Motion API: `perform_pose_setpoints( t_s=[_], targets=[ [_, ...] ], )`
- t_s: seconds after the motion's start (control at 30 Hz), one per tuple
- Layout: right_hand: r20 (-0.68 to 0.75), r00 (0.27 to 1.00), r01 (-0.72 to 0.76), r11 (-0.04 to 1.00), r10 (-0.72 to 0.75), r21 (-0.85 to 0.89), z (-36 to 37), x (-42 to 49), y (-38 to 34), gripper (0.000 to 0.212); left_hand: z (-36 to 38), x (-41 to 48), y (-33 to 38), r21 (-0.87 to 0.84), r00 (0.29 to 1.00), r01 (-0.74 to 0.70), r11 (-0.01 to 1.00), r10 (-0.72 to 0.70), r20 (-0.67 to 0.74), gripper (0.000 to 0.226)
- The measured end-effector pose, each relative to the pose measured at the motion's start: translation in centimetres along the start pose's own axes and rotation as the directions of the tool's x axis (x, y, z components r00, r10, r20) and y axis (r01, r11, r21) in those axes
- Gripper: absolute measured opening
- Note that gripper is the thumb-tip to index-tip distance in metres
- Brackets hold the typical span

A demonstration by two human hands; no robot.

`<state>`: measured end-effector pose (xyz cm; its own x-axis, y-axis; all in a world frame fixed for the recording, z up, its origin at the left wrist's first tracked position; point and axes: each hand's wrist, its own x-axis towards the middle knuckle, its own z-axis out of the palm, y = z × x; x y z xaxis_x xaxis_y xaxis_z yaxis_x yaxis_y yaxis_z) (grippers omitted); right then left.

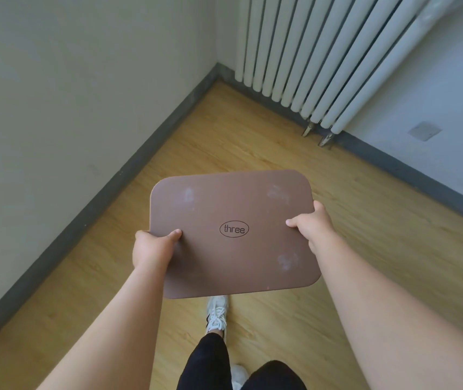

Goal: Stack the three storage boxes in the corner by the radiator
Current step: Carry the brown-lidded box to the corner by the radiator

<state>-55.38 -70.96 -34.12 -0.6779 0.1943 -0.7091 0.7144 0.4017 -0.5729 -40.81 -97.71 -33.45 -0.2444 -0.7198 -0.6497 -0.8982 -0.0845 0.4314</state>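
I hold a brown storage box at waist height in front of me, seen from above so only its flat rounded lid shows, with the word "three" printed in an oval. My left hand grips its left edge, thumb on the lid. My right hand grips the right edge the same way. The box's body under the lid is hidden. A white radiator hangs on the far wall at upper right, with the room corner just left of it. No other boxes are in view.
Light wooden floor stretches from my feet to the corner. A grey skirting board runs along the left wall and under the radiator. Two radiator pipes reach the floor. My white shoe is below the box.
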Motion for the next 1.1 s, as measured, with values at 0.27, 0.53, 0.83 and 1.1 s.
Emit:
perform_pose_setpoints(
  t_s=[0.27,0.53,0.83,1.1],
  targets=[
    [0.038,0.999,-0.008,1.000,0.007,0.010,-0.5,9.2,-8.1,0.074,4.1,3.6,10.1,0.011,0.999,0.010,1.000,-0.010,-0.033,0.067],
    [0.122,0.992,0.042,0.994,-0.029,-0.102,-2.3,19.7,-17.1,0.089,10.6,5.7,18.7,-0.083,0.989,0.100,0.992,-0.108,-0.102,0.067],
    [0.220,0.971,0.144,0.960,-0.091,-0.239,-1.9,28.2,-26.1,0.086,15.4,8.0,25.3,-0.195,0.962,0.215,0.957,-0.242,-0.127,0.067],
    [0.233,0.965,0.192,0.929,-0.120,-0.315,3.2,33.5,-31.9,0.085,16.5,14.1,29.0,-0.265,0.946,0.265,0.927,-0.303,-0.114,0.066]
  ],
)
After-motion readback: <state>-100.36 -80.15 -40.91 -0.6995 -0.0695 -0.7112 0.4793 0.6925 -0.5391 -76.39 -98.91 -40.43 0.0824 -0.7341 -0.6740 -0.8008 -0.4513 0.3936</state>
